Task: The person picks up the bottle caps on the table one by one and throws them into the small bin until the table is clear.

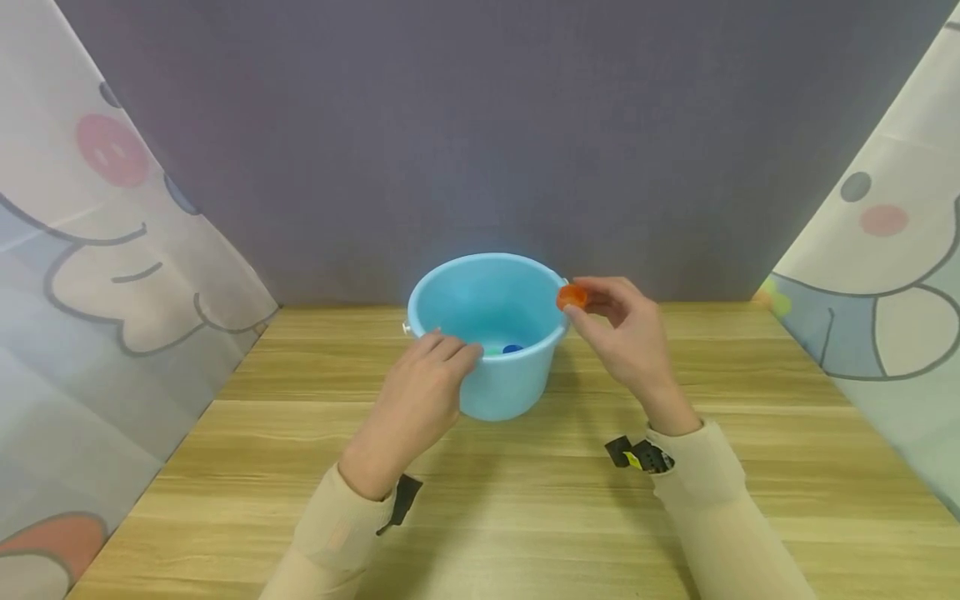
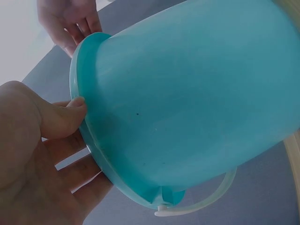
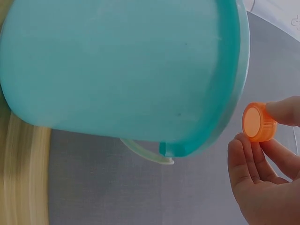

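A light blue plastic bucket (image 1: pixel 504 387) stands upright on the wooden table. My left hand (image 1: pixel 424 379) grips its near left rim, thumb outside and fingers over the edge, as the left wrist view shows (image 2: pixel 44 150). Between thumb and fingers, my right hand (image 1: pixel 626 333) pinches an orange bottle cap (image 1: pixel 572 297) at the bucket's right rim. In the right wrist view the ribbed side and flat top of the cap (image 3: pixel 255 123) show, just off the rim. Inside the bucket lie a dark blue round piece (image 1: pixel 512 348) and something green, both partly hidden by the near wall.
The bucket's white handle (image 3: pixel 145 152) hangs down on its far side. A wood-grain table (image 1: pixel 540 533) spreads beneath. Behind it rises a grey backdrop (image 1: pixel 480 125), with printed cartoon curtains at left (image 1: pixel 112 275) and right (image 1: pixel 885 275).
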`<state>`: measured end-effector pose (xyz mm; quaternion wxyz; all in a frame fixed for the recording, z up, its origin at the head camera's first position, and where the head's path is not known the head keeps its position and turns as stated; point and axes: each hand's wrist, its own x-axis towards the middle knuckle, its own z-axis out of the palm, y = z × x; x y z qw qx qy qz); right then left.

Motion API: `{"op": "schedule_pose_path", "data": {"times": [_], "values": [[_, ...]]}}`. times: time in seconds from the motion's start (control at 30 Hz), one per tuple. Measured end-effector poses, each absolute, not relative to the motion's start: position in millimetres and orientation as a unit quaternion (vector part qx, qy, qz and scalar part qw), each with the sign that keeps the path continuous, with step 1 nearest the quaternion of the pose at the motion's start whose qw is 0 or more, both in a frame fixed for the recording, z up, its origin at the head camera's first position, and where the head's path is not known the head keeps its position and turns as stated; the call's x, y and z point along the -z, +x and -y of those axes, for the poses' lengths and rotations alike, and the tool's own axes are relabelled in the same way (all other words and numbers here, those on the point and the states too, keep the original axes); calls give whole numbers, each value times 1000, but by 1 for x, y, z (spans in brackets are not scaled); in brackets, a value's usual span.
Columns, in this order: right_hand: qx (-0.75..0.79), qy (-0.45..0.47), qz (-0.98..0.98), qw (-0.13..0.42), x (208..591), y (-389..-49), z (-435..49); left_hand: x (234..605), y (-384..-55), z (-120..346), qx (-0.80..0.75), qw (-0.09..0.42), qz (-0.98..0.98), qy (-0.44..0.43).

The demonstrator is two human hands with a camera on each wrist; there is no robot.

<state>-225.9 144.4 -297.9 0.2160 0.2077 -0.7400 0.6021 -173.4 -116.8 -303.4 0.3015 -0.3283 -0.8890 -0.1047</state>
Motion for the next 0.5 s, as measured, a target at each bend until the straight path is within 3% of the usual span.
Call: {"op": "schedule_pose_path", "data": {"times": [0.5], "values": [[-593,225,746,206,301,-224,-135,303,-174,117,107,301,889,-327]]}}
